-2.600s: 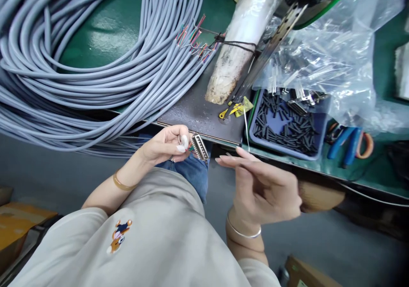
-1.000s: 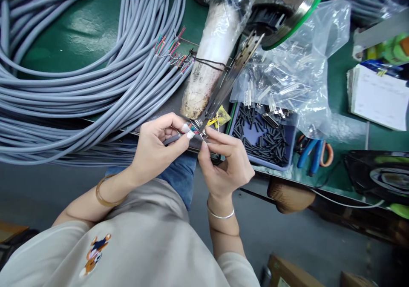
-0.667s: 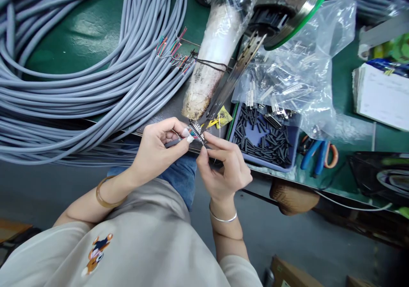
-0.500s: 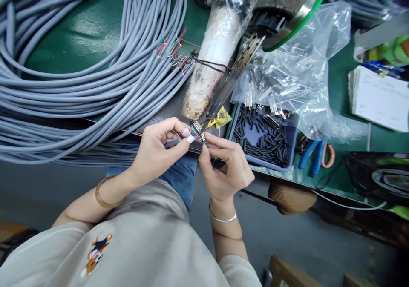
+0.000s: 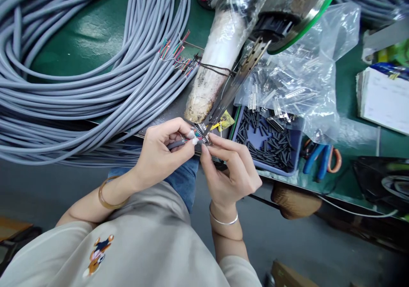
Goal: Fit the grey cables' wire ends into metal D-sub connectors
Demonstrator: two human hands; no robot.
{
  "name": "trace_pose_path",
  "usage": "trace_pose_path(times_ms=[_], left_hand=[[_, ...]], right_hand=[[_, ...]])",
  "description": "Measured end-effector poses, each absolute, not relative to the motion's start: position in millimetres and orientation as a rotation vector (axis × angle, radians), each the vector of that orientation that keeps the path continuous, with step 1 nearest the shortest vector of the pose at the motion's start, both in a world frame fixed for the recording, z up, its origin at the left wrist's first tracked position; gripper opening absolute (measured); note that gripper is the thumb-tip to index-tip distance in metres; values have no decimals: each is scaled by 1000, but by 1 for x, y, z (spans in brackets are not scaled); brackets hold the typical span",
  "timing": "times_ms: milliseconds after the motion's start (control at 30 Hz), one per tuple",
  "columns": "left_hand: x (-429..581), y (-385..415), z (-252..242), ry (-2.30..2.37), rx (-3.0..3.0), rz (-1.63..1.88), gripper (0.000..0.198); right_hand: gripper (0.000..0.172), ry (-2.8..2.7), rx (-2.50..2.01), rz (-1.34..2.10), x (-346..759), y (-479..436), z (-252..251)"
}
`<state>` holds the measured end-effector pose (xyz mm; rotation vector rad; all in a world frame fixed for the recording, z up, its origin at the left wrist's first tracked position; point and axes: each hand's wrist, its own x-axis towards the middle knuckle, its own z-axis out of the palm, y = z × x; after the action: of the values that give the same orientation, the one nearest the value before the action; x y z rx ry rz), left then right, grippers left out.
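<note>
We see both hands meeting over the near edge of the green worktop (image 5: 86, 31). The left hand (image 5: 164, 150) has its thumb and forefinger clamped on the end of a grey cable (image 5: 177, 144), where coloured wires (image 5: 197, 135) run into a metal connector (image 5: 202, 129). The connector lies between the two hands, beneath the slim tip of the perforated metal tool (image 5: 238, 76); we cannot tell whether tip and connector touch. At the connector's right end, the thumb and forefinger of the right hand (image 5: 231, 167) have their tips close together, though we cannot tell what they pinch.

In the earliest view, we find the connector farther back over the lap, apart from the tool, and the right hand blurred and away from it; now hands, connector and tool tip come together. Against half a second ago, we notice hardly any change in the grip.

To the right, we see the blue tray (image 5: 281, 172) of short black pieces (image 5: 277, 153) beneath a clear plastic bag (image 5: 297, 70), with blue-handled pliers (image 5: 315, 159) beside it. Looped grey cables (image 5: 96, 82) spread across the left.
</note>
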<state>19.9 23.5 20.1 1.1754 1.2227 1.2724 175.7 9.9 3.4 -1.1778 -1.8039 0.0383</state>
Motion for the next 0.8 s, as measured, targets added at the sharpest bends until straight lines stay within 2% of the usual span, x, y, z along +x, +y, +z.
trace_pose_path(times_ms=[233, 400, 533, 667, 700, 800], left_hand=[[19, 25, 18, 1213, 1147, 1190, 14], [20, 20, 12, 1175, 1178, 1126, 11], [18, 10, 9, 1099, 1288, 1089, 7], [12, -4, 3, 1017, 1346, 1059, 3], [9, -8, 2, 1008, 1311, 1065, 6], [-2, -19, 0, 957, 1103, 1063, 35]], right_hand=[[19, -1865, -1133, -31, 179, 7, -4], [16, -1847, -1168, 37, 185, 5, -4], [10, -1842, -1284, 323, 190, 1, 7], [15, -1772, -1356, 660, 191, -9, 19], [16, -1722, -1362, 687, 190, -13, 21], [20, -1567, -1341, 734, 186, -29, 25]])
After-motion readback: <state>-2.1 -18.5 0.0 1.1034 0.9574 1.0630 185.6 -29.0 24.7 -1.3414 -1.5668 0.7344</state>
